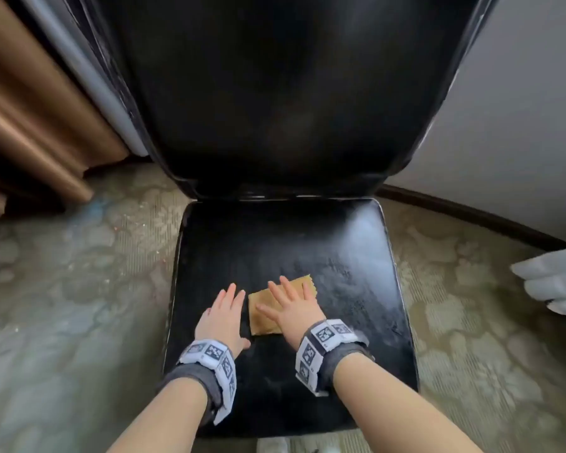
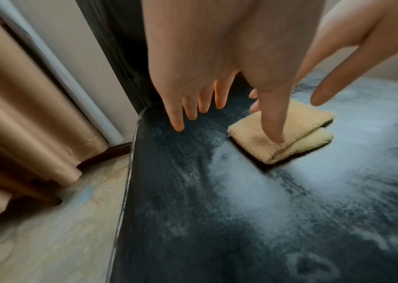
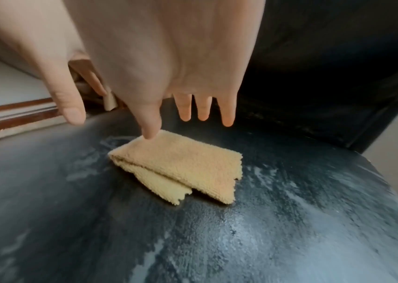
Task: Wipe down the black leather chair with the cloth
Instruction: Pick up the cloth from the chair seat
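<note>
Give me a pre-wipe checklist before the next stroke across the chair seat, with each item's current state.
1. Cloth on the seat: ok, it lies folded on the black leather.
2. Right hand on the cloth: ok, fingers straight and spread over it; the left wrist view shows a fingertip pressing the fold.
3. Left hand clear of the cloth: ok, it lies flat on the seat beside the cloth, not on it.
4. Residue left to wipe: not ok, whitish film covers much of the seat, mostly right of the cloth.
5. Backrest clean: cannot tell, too dark.
6. Cloth damp: cannot tell.
</note>
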`<state>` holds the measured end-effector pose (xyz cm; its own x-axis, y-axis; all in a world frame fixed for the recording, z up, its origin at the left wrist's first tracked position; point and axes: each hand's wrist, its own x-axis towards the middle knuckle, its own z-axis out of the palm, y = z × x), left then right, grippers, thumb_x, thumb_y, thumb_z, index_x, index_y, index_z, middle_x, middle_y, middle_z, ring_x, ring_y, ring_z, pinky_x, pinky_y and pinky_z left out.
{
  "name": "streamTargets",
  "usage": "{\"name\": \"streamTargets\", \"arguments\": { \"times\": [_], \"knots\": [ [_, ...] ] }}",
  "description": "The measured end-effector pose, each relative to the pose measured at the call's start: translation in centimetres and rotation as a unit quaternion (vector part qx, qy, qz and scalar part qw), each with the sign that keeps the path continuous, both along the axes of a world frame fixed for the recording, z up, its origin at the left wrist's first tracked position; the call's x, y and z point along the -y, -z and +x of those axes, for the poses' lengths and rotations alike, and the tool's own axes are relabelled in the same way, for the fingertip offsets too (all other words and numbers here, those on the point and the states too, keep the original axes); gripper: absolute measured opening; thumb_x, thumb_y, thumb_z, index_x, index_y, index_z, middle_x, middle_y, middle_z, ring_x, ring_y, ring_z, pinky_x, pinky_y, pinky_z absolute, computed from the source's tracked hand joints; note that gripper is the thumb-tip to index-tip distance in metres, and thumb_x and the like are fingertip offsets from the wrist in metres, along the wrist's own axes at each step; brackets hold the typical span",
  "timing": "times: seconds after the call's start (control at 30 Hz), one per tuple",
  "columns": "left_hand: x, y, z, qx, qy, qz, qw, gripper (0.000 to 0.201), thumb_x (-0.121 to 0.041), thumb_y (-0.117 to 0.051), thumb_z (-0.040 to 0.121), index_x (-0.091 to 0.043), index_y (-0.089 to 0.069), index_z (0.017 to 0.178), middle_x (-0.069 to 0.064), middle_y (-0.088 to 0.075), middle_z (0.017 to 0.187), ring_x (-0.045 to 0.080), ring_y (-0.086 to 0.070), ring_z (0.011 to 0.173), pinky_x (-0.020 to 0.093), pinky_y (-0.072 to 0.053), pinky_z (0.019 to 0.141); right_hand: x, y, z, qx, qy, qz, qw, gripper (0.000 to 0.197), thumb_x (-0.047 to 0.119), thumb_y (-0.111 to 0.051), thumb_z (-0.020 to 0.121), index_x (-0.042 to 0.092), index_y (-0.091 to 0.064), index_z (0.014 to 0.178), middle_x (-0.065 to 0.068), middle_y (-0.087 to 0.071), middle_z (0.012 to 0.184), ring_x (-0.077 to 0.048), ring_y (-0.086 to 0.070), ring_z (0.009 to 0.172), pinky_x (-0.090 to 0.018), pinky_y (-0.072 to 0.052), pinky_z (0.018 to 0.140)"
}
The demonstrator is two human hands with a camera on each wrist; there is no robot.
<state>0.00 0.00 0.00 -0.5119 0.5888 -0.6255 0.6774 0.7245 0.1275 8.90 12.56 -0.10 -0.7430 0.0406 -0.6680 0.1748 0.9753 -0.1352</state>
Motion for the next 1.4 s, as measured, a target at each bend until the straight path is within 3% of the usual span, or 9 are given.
{"name": "streamTargets", "arguments": {
  "times": [0.13,0.27,0.37,0.43,0.57,0.8,1.0,1.17,1.4],
  "knots": [
    [0.4,1.4,0.6,0.05,-0.008,-0.058,0.997,0.098,-0.039,-0.064,0.082,-0.018,0.005,0.148,-0.002,0.004,0.158,0.013,-0.013,0.143,0.037,-0.015,0.117,-0.2,1.7,0.3,0.005,-0.005,-0.013,1.0,0.063,0.017,-0.049,0.092,0.03,-0.02,0.146,-0.013,0.006,0.156,-0.035,0.008,0.143,-0.064,-0.006,0.109],
    [0.6,2.2,0.9,0.036,0.01,-0.104,0.994,0.095,-0.042,-0.062,0.082,-0.019,0.003,0.148,-0.003,0.002,0.158,0.011,-0.012,0.143,0.038,-0.013,0.117,-0.6,3.1,0.6,-0.028,-0.022,-0.02,0.999,0.056,0.014,-0.046,0.093,0.022,-0.025,0.144,-0.02,-0.005,0.153,-0.04,-0.005,0.14,-0.063,-0.01,0.108],
    [-0.2,2.6,1.2,-0.032,0.008,-0.065,0.997,0.086,-0.044,-0.057,0.084,-0.02,-0.005,0.148,-0.001,-0.018,0.155,0.014,-0.029,0.138,0.036,-0.018,0.114,-0.6,3.7,-0.5,-0.079,-0.046,-0.009,0.996,0.045,0.015,-0.046,0.093,0.015,-0.035,0.137,-0.022,-0.016,0.149,-0.041,-0.013,0.138,-0.066,-0.011,0.108],
    [-0.9,2.7,0.9,-0.076,-0.006,-0.033,0.997,0.082,-0.045,-0.059,0.083,-0.023,-0.011,0.146,-0.002,-0.032,0.148,0.016,-0.037,0.131,0.034,-0.025,0.11,-0.5,4.0,-0.7,-0.082,-0.044,-0.017,0.995,0.047,0.015,-0.046,0.094,0.015,-0.031,0.138,-0.021,-0.013,0.15,-0.04,-0.013,0.138,-0.065,-0.019,0.106],
    [-1.7,3.3,0.5,-0.079,-0.048,-0.027,0.995,0.084,-0.044,-0.065,0.08,-0.027,-0.015,0.145,0.0,-0.023,0.15,0.02,-0.03,0.135,0.034,-0.028,0.11,-1.2,4.8,0.1,-0.089,-0.043,-0.033,0.995,0.052,0.014,-0.047,0.093,0.018,-0.025,0.14,-0.022,-0.014,0.15,-0.04,-0.016,0.137,-0.063,-0.024,0.103],
    [-2.4,2.3,0.9,-0.062,-0.072,-0.022,0.995,0.086,-0.042,-0.066,0.08,-0.027,-0.012,0.146,0.002,-0.018,0.153,0.022,-0.026,0.138,0.036,-0.025,0.113,-1.8,2.7,-0.8,-0.084,-0.046,-0.056,0.994,0.036,0.008,-0.048,0.09,0.007,-0.042,0.126,-0.021,-0.034,0.135,-0.038,-0.032,0.124,-0.054,-0.036,0.096],
    [-4.1,-6.7,-3.2,-0.109,-0.082,0.077,0.988,0.084,-0.04,-0.062,0.083,-0.027,-0.009,0.147,-0.001,-0.016,0.154,0.018,-0.023,0.139,0.033,-0.025,0.114,-4.8,-5.4,-2.7,-0.126,0.049,-0.095,0.986,0.042,-0.002,-0.045,0.085,0.008,-0.044,0.125,-0.015,-0.035,0.133,-0.033,-0.035,0.121,-0.044,-0.04,0.094],
    [-7.1,-18.1,-9.0,-0.174,-0.109,0.187,0.961,0.077,-0.033,-0.061,0.085,-0.027,-0.015,0.146,-0.005,-0.023,0.151,0.015,-0.034,0.133,0.028,-0.033,0.107,-8.3,-16.1,-6.1,-0.268,0.08,-0.085,0.956,0.045,0.002,-0.05,0.08,0.016,-0.043,0.122,-0.006,-0.037,0.125,-0.025,-0.04,0.109,-0.029,-0.033,0.075],
    [-10.8,-29.4,-15.2,-0.268,-0.095,0.315,0.905,0.077,-0.029,-0.063,0.083,-0.024,-0.019,0.146,-0.003,-0.023,0.151,0.014,-0.024,0.138,0.03,-0.029,0.109,-11.5,-29.0,-12.3,-0.438,0.138,-0.058,0.886,0.037,0.007,-0.047,0.085,0.015,-0.047,0.121,-0.006,-0.04,0.116,-0.019,-0.042,0.096,-0.032,-0.047,0.071]
  ]
}}
